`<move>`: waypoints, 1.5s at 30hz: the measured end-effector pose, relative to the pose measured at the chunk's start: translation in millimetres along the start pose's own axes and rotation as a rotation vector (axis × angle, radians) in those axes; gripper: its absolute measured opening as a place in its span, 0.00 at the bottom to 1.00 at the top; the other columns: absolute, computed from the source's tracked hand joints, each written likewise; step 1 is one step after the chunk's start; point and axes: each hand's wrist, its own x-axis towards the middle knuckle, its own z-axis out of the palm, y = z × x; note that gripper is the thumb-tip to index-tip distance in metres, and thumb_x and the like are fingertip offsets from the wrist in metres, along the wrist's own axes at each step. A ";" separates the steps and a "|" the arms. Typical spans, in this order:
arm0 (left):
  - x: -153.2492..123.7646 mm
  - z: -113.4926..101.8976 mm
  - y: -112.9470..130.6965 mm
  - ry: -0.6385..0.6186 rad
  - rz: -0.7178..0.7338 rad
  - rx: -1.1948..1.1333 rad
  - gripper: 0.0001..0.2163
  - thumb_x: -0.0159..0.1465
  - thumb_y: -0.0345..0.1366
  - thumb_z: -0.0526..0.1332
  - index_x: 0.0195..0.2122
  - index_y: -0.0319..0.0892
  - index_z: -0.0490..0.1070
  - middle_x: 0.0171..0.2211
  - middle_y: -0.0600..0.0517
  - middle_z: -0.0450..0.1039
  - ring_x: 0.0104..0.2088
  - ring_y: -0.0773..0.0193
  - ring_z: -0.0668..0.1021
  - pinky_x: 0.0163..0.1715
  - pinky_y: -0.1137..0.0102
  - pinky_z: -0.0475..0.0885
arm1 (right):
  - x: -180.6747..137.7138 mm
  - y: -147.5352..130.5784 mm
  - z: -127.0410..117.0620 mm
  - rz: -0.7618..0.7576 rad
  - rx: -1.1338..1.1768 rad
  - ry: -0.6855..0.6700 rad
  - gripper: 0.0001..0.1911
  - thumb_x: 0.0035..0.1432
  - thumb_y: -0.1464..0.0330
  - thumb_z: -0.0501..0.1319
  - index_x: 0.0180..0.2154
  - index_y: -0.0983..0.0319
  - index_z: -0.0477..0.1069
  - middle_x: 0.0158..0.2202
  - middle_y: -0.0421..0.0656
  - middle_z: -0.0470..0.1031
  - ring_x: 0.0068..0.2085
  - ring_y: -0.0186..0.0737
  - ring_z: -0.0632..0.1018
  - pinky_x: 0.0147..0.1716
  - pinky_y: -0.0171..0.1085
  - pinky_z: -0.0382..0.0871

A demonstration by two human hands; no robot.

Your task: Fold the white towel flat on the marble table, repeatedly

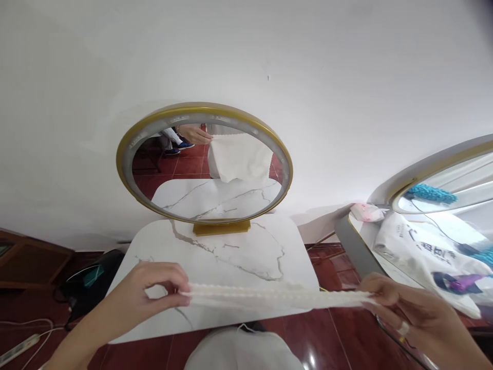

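A thin white cloth (269, 296) with a scalloped edge is stretched between my two hands, above the front of a white marbled table (227, 257). My left hand (154, 290) pinches one end between thumb and fingers. At the other end, my right hand (412, 311), with a ring on one finger, grips the opposite corner. From above I see the cloth nearly edge-on. Its hanging face shows in the gold-rimmed oval mirror (173, 169) at the back of the table, along with a reflected hand holding a corner.
On the right, a second table (356, 228) carries a tissue pack (367, 211), a printed white cloth bag (416, 241), a purple item (464, 282) and another mirror (454, 174). A pale rounded seat (242, 352) is below. A power strip (19, 349) and black bag (88, 282) lie left.
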 end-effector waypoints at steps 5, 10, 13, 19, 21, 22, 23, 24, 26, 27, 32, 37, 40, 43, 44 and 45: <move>40.5 2.3 -2.2 0.046 -0.074 -0.056 0.09 0.61 0.43 0.62 0.30 0.44 0.76 0.31 0.54 0.77 0.28 0.68 0.76 0.29 0.75 0.73 | 40.6 10.1 -17.1 -0.006 -0.119 0.054 0.17 0.49 0.56 0.68 0.22 0.60 0.68 0.34 0.46 0.76 0.34 0.42 0.77 0.30 0.35 0.73; 132.8 70.8 -50.9 0.457 -0.117 0.200 0.09 0.64 0.37 0.55 0.38 0.42 0.74 0.36 0.50 0.76 0.37 0.62 0.78 0.41 0.66 0.75 | 140.7 83.7 22.8 -0.025 -0.222 0.292 0.26 0.47 0.43 0.63 0.26 0.61 0.69 0.27 0.46 0.75 0.28 0.41 0.75 0.27 0.38 0.72; 161.2 143.2 -93.0 0.536 -0.080 0.371 0.18 0.65 0.31 0.50 0.56 0.43 0.65 0.56 0.45 0.67 0.57 0.58 0.70 0.58 0.58 0.66 | 162.9 143.2 79.1 -0.100 -0.249 0.457 0.31 0.49 0.42 0.60 0.40 0.62 0.70 0.40 0.52 0.77 0.37 0.46 0.78 0.34 0.46 0.75; 182.9 229.7 -162.9 0.317 -0.015 0.588 0.22 0.68 0.36 0.47 0.63 0.40 0.57 0.66 0.41 0.54 0.67 0.52 0.56 0.61 0.56 0.63 | 153.4 225.2 183.1 -0.253 -0.500 0.145 0.25 0.66 0.53 0.48 0.56 0.60 0.65 0.60 0.53 0.65 0.62 0.51 0.65 0.57 0.53 0.65; 194.1 231.0 -177.5 0.307 0.015 0.651 0.24 0.68 0.35 0.47 0.65 0.39 0.52 0.67 0.42 0.52 0.68 0.53 0.53 0.62 0.55 0.60 | 161.7 241.3 199.8 -0.179 -0.626 0.101 0.28 0.67 0.54 0.45 0.62 0.60 0.59 0.64 0.53 0.58 0.66 0.54 0.58 0.58 0.58 0.60; 199.9 229.8 -182.5 0.300 0.028 0.679 0.25 0.68 0.35 0.47 0.66 0.39 0.50 0.67 0.42 0.51 0.68 0.54 0.53 0.63 0.55 0.58 | 168.1 247.7 203.9 -0.144 -0.693 0.086 0.28 0.67 0.55 0.44 0.64 0.59 0.56 0.66 0.53 0.55 0.67 0.55 0.55 0.59 0.60 0.57; 205.5 228.5 -185.9 0.295 0.036 0.701 0.26 0.68 0.35 0.48 0.67 0.39 0.48 0.68 0.42 0.50 0.68 0.55 0.53 0.64 0.55 0.57 | 175.3 252.9 205.5 -0.124 -0.758 0.071 0.28 0.68 0.56 0.43 0.65 0.58 0.55 0.67 0.52 0.52 0.68 0.56 0.52 0.59 0.63 0.54; 211.0 227.8 -187.4 0.293 0.036 0.718 0.26 0.68 0.36 0.48 0.67 0.40 0.48 0.68 0.43 0.49 0.68 0.55 0.52 0.64 0.55 0.56 | 182.6 256.6 205.4 -0.121 -0.816 0.061 0.28 0.68 0.57 0.43 0.66 0.57 0.53 0.68 0.51 0.50 0.68 0.56 0.50 0.60 0.65 0.51; 222.0 229.8 -185.2 0.302 -0.003 0.735 0.27 0.67 0.38 0.50 0.67 0.40 0.48 0.68 0.42 0.47 0.68 0.53 0.54 0.64 0.54 0.56 | 196.5 258.8 202.5 -0.166 -0.899 0.045 0.27 0.68 0.61 0.42 0.66 0.55 0.52 0.69 0.49 0.47 0.69 0.56 0.45 0.60 0.67 0.46; 227.8 232.2 -181.9 0.312 -0.042 0.737 0.28 0.67 0.39 0.51 0.67 0.40 0.49 0.68 0.41 0.48 0.67 0.52 0.56 0.64 0.54 0.56 | 202.8 257.3 201.4 -0.209 -0.925 0.021 0.26 0.68 0.64 0.42 0.66 0.53 0.51 0.69 0.48 0.47 0.69 0.55 0.44 0.60 0.68 0.44; 259.1 246.0 -159.1 0.339 -0.279 0.749 0.25 0.68 0.38 0.50 0.66 0.40 0.54 0.63 0.36 0.59 0.61 0.45 0.66 0.61 0.47 0.57 | 229.2 236.6 214.9 -0.349 -0.967 -0.141 0.27 0.67 0.65 0.44 0.66 0.47 0.49 0.69 0.43 0.46 0.69 0.54 0.46 0.60 0.68 0.42; 283.5 245.1 -151.7 0.313 -0.361 0.814 0.25 0.67 0.35 0.51 0.65 0.36 0.55 0.57 0.33 0.65 0.56 0.42 0.70 0.57 0.44 0.59 | 253.7 231.9 226.3 -0.296 -0.948 -0.113 0.26 0.68 0.59 0.45 0.65 0.48 0.52 0.67 0.45 0.53 0.67 0.55 0.52 0.60 0.69 0.38; 296.5 240.2 -156.1 0.298 -0.292 0.765 0.26 0.66 0.34 0.50 0.66 0.34 0.53 0.61 0.34 0.61 0.59 0.43 0.67 0.57 0.48 0.61 | 264.7 237.4 219.1 -0.284 -0.940 -0.099 0.25 0.67 0.57 0.45 0.64 0.49 0.55 0.66 0.44 0.56 0.66 0.53 0.54 0.62 0.66 0.35; 309.3 236.4 -162.3 0.284 -0.187 0.695 0.27 0.65 0.35 0.51 0.65 0.31 0.51 0.63 0.33 0.58 0.63 0.42 0.62 0.58 0.50 0.60 | 271.0 244.0 206.8 -0.239 -0.930 -0.050 0.26 0.66 0.53 0.47 0.62 0.52 0.60 0.66 0.46 0.56 0.67 0.51 0.53 0.63 0.61 0.36; 313.3 235.9 -164.0 0.276 -0.165 0.681 0.27 0.65 0.35 0.51 0.64 0.30 0.52 0.62 0.32 0.58 0.63 0.42 0.62 0.59 0.50 0.60 | 272.3 246.1 202.1 -0.215 -0.926 -0.024 0.27 0.65 0.52 0.48 0.62 0.53 0.61 0.66 0.47 0.56 0.67 0.51 0.53 0.63 0.60 0.36; 317.1 235.9 -165.2 0.264 -0.145 0.672 0.26 0.65 0.36 0.51 0.63 0.30 0.54 0.61 0.32 0.60 0.62 0.42 0.63 0.59 0.50 0.60 | 273.1 248.3 197.2 -0.191 -0.923 0.002 0.28 0.65 0.50 0.49 0.62 0.53 0.61 0.66 0.48 0.55 0.67 0.51 0.53 0.63 0.60 0.36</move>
